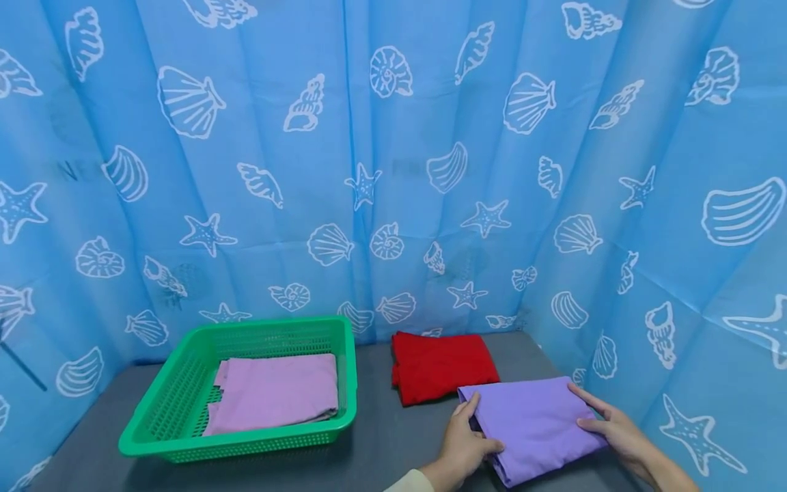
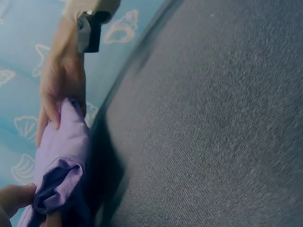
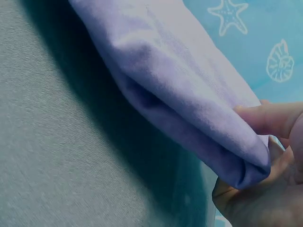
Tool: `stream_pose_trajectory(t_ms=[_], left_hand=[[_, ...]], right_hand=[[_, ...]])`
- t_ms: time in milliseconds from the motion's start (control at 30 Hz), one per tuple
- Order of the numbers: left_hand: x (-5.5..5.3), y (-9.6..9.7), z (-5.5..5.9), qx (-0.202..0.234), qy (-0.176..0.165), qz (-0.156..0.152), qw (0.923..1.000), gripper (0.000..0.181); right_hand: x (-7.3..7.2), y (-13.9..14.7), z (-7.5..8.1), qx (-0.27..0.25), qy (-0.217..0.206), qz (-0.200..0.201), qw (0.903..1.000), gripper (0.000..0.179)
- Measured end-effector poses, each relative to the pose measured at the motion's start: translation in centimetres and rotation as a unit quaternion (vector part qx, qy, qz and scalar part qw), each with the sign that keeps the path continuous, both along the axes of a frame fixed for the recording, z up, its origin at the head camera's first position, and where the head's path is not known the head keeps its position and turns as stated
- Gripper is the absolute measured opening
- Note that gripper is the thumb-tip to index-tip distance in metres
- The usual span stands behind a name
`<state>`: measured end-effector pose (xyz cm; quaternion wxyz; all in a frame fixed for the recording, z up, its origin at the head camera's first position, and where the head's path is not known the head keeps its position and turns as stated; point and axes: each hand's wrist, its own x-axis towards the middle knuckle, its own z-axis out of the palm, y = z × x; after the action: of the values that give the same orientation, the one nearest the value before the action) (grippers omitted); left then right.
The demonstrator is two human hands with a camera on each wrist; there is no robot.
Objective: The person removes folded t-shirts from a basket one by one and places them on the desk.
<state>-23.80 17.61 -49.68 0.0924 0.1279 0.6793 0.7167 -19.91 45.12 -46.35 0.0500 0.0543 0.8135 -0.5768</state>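
Both hands hold a folded purple cloth (image 1: 531, 427) between them at the front right of the table. My left hand (image 1: 461, 443) pinches its left edge, thumb on top and fingers partly hidden at the edge. On the opposite side my right hand (image 1: 619, 436) grips the right edge. In the right wrist view, the thumb lies on top of the purple cloth (image 3: 189, 104) and fingers go underneath. The cloth is raised off the table, with a dark shadow below it. Its layered, folded end shows in the left wrist view.
A green plastic basket (image 1: 350, 383) stands on the left of the grey table (image 1: 381, 444), with a folded pink cloth (image 1: 277, 393) inside. Behind the purple cloth lies a folded red cloth (image 1: 443, 365). A blue shell-patterned curtain (image 1: 393, 191) hangs along the back and right.
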Motion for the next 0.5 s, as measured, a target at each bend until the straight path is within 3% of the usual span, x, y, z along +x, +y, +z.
stream_pose_trajectory(t_ms=[133,233,400,500], left_hand=[[-0.3,0.6,-0.4,-0.017,0.012,0.003,0.9998,0.091],[-0.7,1.2,-0.8,-0.058,0.035,0.012,0.9976,0.089],[-1.0,2.0,-1.3,-0.128,0.107,0.037,0.9852,0.087],[-1.0,2.5,-1.6,-0.141,0.123,0.041,0.9815,0.087]], right_hand=[[0.1,0.6,-0.3,0.001,0.010,0.001,1.0000,0.066],[0.2,1.1,-0.5,0.006,0.013,-0.002,0.9999,0.067],[0.5,2.1,-0.4,0.018,0.006,-0.001,0.9998,0.067],[0.5,2.5,-0.4,0.029,0.000,-0.002,0.9996,0.068]])
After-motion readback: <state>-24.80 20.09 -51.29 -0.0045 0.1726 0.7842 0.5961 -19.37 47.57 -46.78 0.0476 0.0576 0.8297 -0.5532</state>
